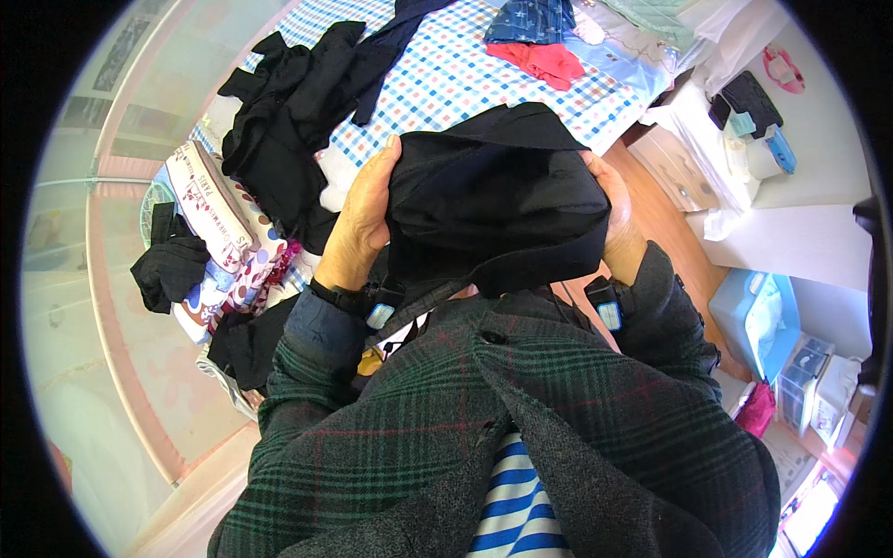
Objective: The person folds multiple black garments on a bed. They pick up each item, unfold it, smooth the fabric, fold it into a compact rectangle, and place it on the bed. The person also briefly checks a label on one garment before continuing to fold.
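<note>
A bundled black cloth garment (499, 202) is held up between my two hands, in front of my chest. My left hand (366, 209) grips its left side, thumb on top and fingers hidden beneath. Its right side is in my right hand (614, 206), whose fingers are mostly behind the cloth. Folds and a broad flap show on the garment; what kind it is cannot be told. Beyond it lies a bed with a checked sheet (446, 63). Several dark garments (293, 118) lie in a loose heap on the bed, left of my left hand.
A patterned cushion (206, 202) bearing writing and a crumpled black cloth (171, 272) lie at the left. Red cloth (541, 64) and dark blue star-print cloth (530, 22) rest at the far end. On the right stand a drawer cabinet (673, 167) and a blue bin (753, 321). Mesh netting (153, 230) borders the bed.
</note>
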A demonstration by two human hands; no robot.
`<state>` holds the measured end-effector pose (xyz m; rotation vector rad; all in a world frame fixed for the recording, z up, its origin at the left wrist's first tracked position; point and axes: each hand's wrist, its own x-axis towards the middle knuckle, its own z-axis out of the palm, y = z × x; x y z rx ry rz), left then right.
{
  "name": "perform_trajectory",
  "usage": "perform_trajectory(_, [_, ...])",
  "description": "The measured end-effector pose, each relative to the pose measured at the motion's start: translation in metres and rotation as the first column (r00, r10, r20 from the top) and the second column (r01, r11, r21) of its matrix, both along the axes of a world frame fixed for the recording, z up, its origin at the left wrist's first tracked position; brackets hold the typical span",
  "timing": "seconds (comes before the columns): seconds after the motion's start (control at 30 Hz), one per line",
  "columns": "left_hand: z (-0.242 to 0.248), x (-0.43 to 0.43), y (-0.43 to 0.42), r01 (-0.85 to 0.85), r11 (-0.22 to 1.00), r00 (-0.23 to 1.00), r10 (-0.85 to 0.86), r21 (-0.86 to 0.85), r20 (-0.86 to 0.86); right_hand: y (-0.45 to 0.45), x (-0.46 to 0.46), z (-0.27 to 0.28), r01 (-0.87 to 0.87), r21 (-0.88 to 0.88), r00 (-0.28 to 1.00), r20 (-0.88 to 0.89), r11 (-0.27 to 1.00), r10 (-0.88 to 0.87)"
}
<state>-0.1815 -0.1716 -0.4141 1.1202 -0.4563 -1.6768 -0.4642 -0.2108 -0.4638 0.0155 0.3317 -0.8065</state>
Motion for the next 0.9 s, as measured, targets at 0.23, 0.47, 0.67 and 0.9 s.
perform_trajectory(0.23, [0.011,0.006,-0.001,0.548,0.835,0.551,-0.31,-0.056,0.774,-0.001,-0.032,0.029,0.108,-0.181,0.91,-0.378,0.978,-0.17])
perform_trajectory(0.47, [0.016,0.004,-0.008,0.072,0.983,0.988,-0.047,-0.167,0.148,-0.02,-0.077,-0.028,-0.784,-0.144,-0.219,-0.846,0.604,-0.486])
perform_trajectory(0.67, [-0.006,0.002,-0.013,-0.051,0.993,0.989,0.065,-0.108,0.131,-0.004,-0.062,-0.059,-0.027,-0.191,0.844,-0.531,0.981,-0.08])
perform_trajectory(0.9, [-0.031,0.005,-0.014,-0.106,0.991,0.981,0.118,-0.087,0.152,0.01,-0.028,-0.021,0.125,0.028,0.986,0.108,0.992,-0.127])
